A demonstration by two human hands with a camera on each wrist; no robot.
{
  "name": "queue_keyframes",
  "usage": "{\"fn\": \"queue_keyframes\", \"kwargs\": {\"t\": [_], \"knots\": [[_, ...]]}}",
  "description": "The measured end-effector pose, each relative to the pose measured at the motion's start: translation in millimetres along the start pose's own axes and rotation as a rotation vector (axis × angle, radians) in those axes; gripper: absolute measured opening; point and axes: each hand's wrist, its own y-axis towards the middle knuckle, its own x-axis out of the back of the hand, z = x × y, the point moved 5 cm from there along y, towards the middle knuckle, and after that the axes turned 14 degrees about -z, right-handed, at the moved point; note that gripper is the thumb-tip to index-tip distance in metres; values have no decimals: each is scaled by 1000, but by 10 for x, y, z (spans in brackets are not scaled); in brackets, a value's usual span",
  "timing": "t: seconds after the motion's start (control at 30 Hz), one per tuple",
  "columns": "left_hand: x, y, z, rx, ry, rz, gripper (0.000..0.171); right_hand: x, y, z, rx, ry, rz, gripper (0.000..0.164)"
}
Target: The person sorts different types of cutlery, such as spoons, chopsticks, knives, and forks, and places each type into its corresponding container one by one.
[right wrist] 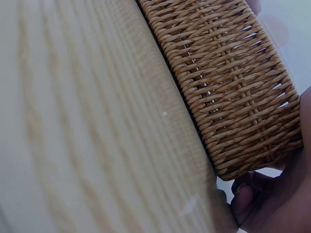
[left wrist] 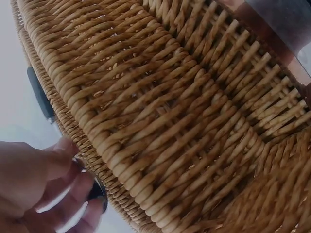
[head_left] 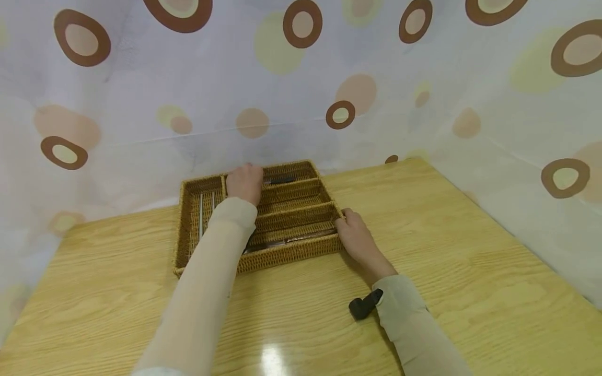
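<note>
A woven wicker cutlery tray [head_left: 291,254] with several compartments sits on the wooden table. My left hand [head_left: 245,183] reaches into its back compartment. In the left wrist view, the fingers of that hand curl round a small shiny utensil with a dark part [left wrist: 98,190]; its kind is mostly hidden. Beside it lies a piece with a black handle [head_left: 282,179]. My right hand [head_left: 356,236] grips the tray's front right corner, and the right wrist view has its fingers [right wrist: 245,199] at the lower edge of the wicker wall.
Thin silver utensils [head_left: 201,215] lie in the left compartment. A long brown-handled utensil [head_left: 308,236] rests in the front one. Patterned cloth [head_left: 291,89] hangs behind the wooden table [head_left: 423,250]. A black device [head_left: 364,305] is at the right wrist.
</note>
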Motion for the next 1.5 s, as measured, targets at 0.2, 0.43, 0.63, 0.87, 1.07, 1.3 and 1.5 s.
{"fn": "queue_keyframes", "kwargs": {"t": [0.2,0.43,0.63,0.87,1.07,1.3,1.5], "knots": [[-43,-12,-39,18,-61,84,13,45,17,-16,5,-22,-21,44],[14,-12,-43,-1,3,101,11,1,-3,-7,3,-16,-8,43],[-500,208,65,15,82,67,14,-20,7,15,5,-19,-29,42],[-786,189,121,17,25,150,22,-35,13,5,-8,-27,-15,47],[-235,-69,12,-49,-62,213,13,-16,8,-9,-10,-31,-2,49],[89,-250,-19,-195,22,215,17,-22,-13,-11,-9,-24,8,51],[347,-442,-21,-336,-32,147,13,-18,-1,-26,4,-23,4,50]]}}
